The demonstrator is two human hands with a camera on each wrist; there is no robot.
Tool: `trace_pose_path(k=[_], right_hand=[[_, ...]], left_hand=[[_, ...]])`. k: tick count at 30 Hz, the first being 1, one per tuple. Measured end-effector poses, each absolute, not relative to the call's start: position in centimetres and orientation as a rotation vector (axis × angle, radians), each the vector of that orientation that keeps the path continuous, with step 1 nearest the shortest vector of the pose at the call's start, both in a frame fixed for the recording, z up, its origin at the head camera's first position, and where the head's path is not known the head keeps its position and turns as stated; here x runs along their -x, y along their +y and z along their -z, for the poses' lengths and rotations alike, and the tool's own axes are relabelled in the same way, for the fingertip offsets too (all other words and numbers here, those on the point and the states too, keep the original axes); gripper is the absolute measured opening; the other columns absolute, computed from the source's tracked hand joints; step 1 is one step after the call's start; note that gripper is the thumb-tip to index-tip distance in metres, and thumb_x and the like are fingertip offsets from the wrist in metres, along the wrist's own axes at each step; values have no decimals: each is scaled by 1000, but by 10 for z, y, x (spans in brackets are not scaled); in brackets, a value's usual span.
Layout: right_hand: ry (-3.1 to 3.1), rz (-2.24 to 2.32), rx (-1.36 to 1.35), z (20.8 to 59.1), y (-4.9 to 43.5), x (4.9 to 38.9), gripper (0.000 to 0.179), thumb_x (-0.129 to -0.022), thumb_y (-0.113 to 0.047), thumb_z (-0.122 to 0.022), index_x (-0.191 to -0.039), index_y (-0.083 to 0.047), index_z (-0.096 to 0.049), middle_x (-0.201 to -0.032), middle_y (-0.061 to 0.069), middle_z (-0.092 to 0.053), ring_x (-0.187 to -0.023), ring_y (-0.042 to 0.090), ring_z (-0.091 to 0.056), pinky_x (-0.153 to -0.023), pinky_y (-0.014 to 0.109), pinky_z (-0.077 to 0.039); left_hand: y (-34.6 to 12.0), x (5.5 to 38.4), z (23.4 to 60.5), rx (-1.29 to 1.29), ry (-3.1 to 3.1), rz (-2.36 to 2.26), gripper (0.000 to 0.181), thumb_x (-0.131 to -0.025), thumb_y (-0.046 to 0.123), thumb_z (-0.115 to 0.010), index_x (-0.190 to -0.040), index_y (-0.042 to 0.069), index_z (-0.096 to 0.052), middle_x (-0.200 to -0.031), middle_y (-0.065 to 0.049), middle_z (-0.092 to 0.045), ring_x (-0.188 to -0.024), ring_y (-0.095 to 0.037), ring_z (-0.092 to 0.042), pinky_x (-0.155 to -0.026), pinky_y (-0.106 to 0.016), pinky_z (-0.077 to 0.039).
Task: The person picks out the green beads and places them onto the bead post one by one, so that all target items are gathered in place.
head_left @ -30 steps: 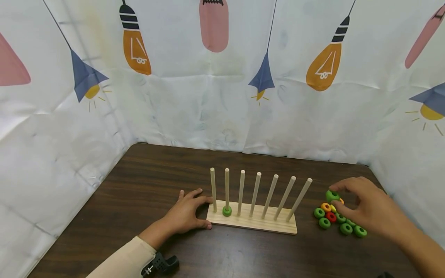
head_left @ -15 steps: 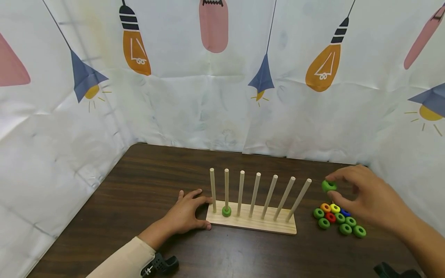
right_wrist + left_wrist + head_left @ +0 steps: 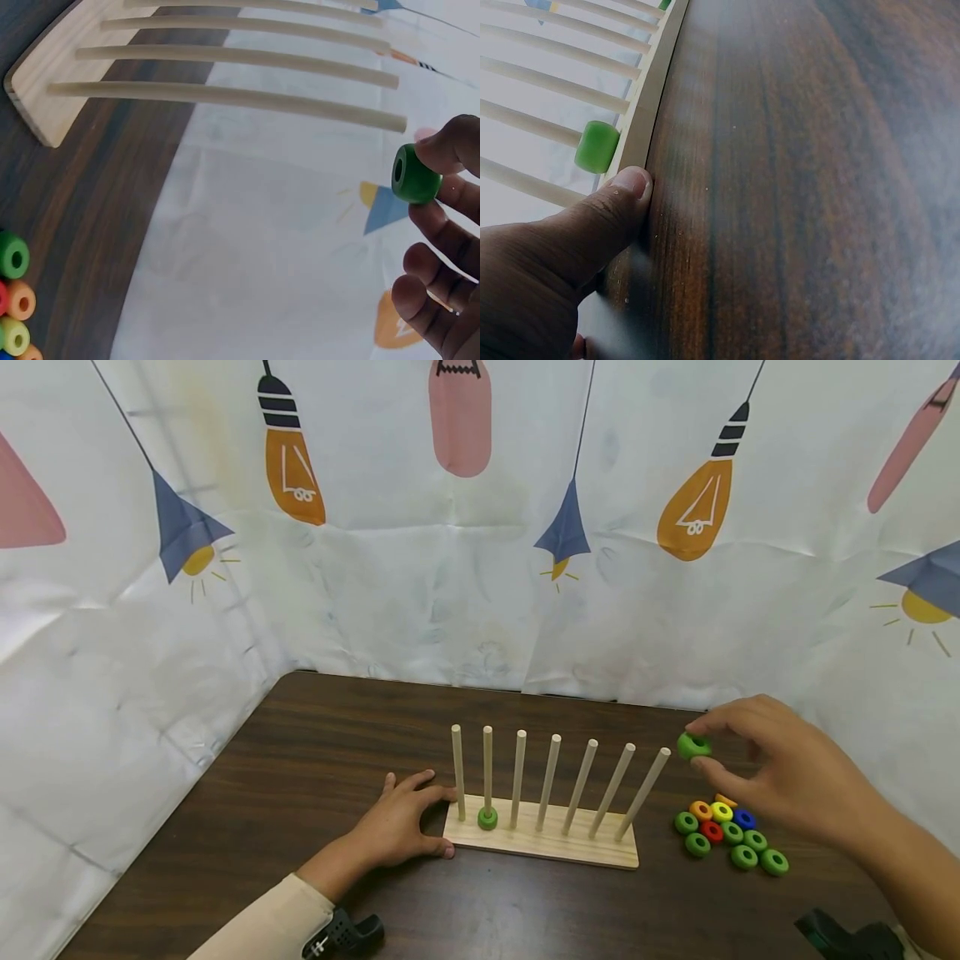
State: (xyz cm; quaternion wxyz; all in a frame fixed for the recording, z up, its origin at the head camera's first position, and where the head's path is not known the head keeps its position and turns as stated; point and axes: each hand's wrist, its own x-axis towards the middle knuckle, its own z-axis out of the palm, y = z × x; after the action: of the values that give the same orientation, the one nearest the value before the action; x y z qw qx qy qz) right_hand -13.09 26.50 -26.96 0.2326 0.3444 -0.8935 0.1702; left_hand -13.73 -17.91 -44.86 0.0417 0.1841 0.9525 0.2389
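Observation:
A wooden peg rack (image 3: 540, 839) with a row of several upright pegs stands mid-table. One green bead (image 3: 487, 819) sits at the foot of its second peg from the left. My left hand (image 3: 401, 822) grips the rack's left end, thumb at the front edge and index finger at the back corner; the left wrist view shows the thumb (image 3: 604, 217) against the base. Between thumb and fingertips my right hand (image 3: 780, 768) pinches another green bead (image 3: 416, 176), raised near the top of the rightmost peg (image 3: 645, 793). The bead's hole shows in the right wrist view.
Right of the rack lies a cluster of loose beads: several green beads (image 3: 732, 833), a red bead (image 3: 711, 832), a yellow bead (image 3: 722, 812), a blue bead (image 3: 744, 819) and orange ones (image 3: 701, 811). A patterned white cloth (image 3: 450, 593) hangs behind the dark wooden table (image 3: 360, 718).
My right hand has lifted the green bead up off the cluster and carried it left toward the rightmost peg. The left hand keeps its place on the rack.

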Motion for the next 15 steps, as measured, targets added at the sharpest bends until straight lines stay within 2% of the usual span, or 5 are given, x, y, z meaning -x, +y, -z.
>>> trace_pose_path(k=[8,15], right_hand=[[-2442,-468,-993,259,248,132,47,-67,-6,-91,-107,-24,-72,-105,-17,-67,-91,2,-49,-70,18,-40],[-2395,-493,-1064,256,236,137,47,-66,-5,-89,-107,-24,-74,-105,-15,-69,-102,10,-58,-86,15,-43]], left_hand=[[-180,137,449,-557,2900,-742,69,-73,45,-93,-134,25,-67,-149,-14,-52,-148,-35,-35,-117,-72,-6],[-181,137,449,-559,2908,-734,70,-73,47,-92,-134,26,-66,-149,-12,-53,-148,-34,-35,-117,-72,-7]])
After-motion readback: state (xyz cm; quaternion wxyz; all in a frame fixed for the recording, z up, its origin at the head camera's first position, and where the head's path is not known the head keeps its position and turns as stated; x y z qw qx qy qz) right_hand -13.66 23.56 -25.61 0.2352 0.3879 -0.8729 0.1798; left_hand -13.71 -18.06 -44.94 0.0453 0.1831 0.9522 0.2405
